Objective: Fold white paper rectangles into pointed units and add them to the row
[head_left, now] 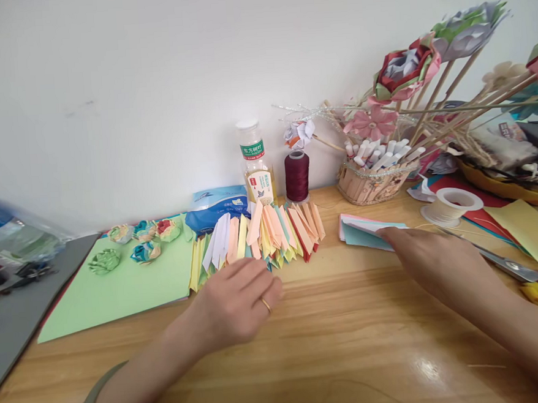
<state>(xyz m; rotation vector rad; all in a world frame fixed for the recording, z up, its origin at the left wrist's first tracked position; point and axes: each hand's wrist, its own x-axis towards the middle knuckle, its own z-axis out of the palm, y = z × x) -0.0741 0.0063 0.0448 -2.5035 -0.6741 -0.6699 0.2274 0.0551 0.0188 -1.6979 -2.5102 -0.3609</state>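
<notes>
Paper sheets (368,236), folded and light blue with bits of pink and white, lie in a small flat pile on the shiny wooden bench (317,358). The right hand (434,260) has its fingertips on their right end; its grip looks nearly closed there, but I can't tell if it pinches them. The left hand (239,299) has its fingers curled in, in front of a row of folded paper strips (271,229) in yellow, peach, red, green and lilac. I can't see inside its grip, so I can't tell if it has anything.

Near the right hand are a white spool of thread (454,208) and metal scissors with red handles (513,267). Behind the row stand a clear plastic bottle with a white lid (251,147) and a dark red cone of thread (297,178). Far left, five crinkly paper flowers (104,261) sit on light green paper (132,297).
</notes>
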